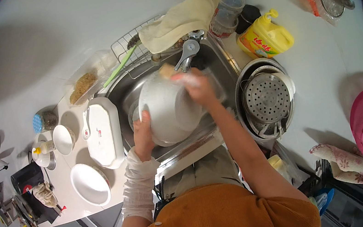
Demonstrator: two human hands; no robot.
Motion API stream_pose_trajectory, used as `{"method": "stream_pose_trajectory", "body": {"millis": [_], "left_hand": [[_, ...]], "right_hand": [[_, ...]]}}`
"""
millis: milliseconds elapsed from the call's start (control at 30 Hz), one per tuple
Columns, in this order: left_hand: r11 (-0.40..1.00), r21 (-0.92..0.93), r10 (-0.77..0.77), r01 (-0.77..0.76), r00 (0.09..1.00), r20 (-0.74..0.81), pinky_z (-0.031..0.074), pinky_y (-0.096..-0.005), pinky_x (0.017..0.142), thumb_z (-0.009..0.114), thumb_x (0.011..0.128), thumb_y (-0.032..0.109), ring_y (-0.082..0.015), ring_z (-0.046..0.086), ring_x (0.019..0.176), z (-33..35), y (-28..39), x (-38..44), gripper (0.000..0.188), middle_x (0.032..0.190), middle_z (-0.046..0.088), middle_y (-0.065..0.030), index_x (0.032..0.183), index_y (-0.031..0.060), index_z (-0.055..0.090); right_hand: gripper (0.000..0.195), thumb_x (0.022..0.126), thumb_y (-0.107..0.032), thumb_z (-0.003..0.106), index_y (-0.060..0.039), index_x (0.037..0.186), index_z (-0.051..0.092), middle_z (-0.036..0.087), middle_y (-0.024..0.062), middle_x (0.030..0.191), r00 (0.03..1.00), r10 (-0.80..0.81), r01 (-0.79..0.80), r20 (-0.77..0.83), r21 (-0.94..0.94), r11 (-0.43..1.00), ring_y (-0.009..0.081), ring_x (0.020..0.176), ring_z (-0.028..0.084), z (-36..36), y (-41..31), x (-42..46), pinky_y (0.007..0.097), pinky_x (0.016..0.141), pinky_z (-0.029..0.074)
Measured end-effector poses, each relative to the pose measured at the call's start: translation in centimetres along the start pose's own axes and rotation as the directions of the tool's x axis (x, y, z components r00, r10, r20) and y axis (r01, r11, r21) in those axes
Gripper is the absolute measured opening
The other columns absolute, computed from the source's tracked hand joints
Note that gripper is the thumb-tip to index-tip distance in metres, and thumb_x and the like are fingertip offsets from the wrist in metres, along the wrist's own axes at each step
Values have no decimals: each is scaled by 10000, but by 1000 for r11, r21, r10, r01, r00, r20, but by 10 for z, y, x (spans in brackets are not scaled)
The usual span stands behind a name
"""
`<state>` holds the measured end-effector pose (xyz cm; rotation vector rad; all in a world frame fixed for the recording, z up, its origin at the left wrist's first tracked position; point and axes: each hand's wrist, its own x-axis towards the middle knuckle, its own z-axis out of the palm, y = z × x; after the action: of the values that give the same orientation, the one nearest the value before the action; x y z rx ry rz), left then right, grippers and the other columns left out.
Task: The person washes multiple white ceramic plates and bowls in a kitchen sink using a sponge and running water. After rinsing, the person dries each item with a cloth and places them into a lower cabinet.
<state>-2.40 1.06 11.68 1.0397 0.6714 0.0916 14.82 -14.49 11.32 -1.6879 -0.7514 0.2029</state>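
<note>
A large pale bowl [162,112] is tilted over the stainless-steel sink [122,90]. My left hand [143,132] grips its left rim, with the thumb on the near surface. A white sleeve cover wraps that forearm. At the bowl's upper right, my right hand [199,88] is blurred and closed around a scrubber [167,71] with a tan head and a red-and-white part. The scrubber's head is against or very near the bowl's upper edge; the blur hides which. Just above my right hand is the grey faucet head [189,48]. Part of a clear container shows behind the bowl's left side.
Left on the counter are an overturned white rectangular dish [102,135], a small bowl [63,139] and a larger bowl [90,184]. At right stand a metal basin [243,118] holding a perforated steamer plate [267,98] and a yellow detergent jug [264,37]. A cloth [178,18] drapes behind the faucet.
</note>
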Motion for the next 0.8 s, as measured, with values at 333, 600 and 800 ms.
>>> {"method": "stream_pose_trajectory", "body": {"millis": [333,600,800], "left_hand": [[996,92,0,-3,999,34,475,-271,691,515,944,357,-115,574,791,20,-4,-8,419,916,631,-48,1084,-31,592],[931,-362,21,-35,999,-41,474,-324,802,465,949,428,-183,573,947,-1,-49,9,498,1094,590,-91,1198,1,519],[887,-460,63,-51,998,10,397,-404,989,480,922,483,-269,499,1160,13,-1,-12,635,1281,499,-116,1343,19,376]], "right_hand": [[293,690,-87,595,-183,948,697,637,72,926,850,520,-526,90,65,848,287,951,566,11,-14,23,393,768,461],[275,730,-139,547,-91,988,633,587,122,1047,921,-368,380,129,-512,770,336,938,534,51,-56,-81,425,747,410],[235,866,-165,563,-16,1021,658,626,113,1032,811,492,-407,-317,299,863,219,978,589,9,-26,-58,340,824,437]]}}
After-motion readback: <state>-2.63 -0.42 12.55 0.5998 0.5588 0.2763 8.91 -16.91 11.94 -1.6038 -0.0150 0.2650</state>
